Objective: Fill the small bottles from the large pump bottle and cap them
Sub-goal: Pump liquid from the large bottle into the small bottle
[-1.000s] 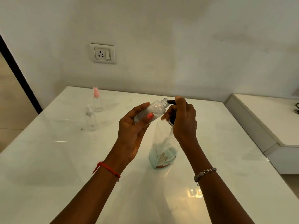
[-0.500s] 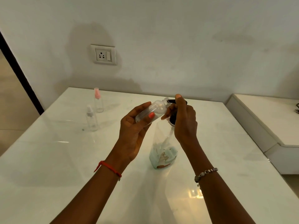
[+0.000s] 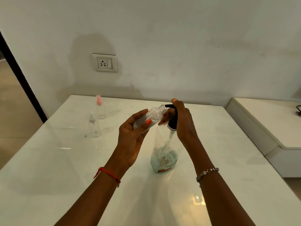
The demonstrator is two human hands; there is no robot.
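Over table (image 3: 65,168), small bottle (image 3: 153,116) at pump (image 3: 173,121)

Extends both forearms up from the lower edge, left forearm (image 3: 91,198) slanting right and right forearm (image 3: 224,198) slanting left, bringing the hands close together at mid-frame. Holds the left hand (image 3: 130,141) palm toward the camera, wrist bent back slightly. Curls its fingers behind a bottle (image 3: 153,115) and lays the thumb (image 3: 147,122) across the front, gripping it tilted, neck up and to the right. Shows the back of the right hand (image 3: 184,124), wrist nearly straight. Wraps the pump (image 3: 172,119) with curled fingers, thumb tucked under toward the left hand. Holds the index finger (image 3: 176,102) raised over the pump head, perhaps resting on it.
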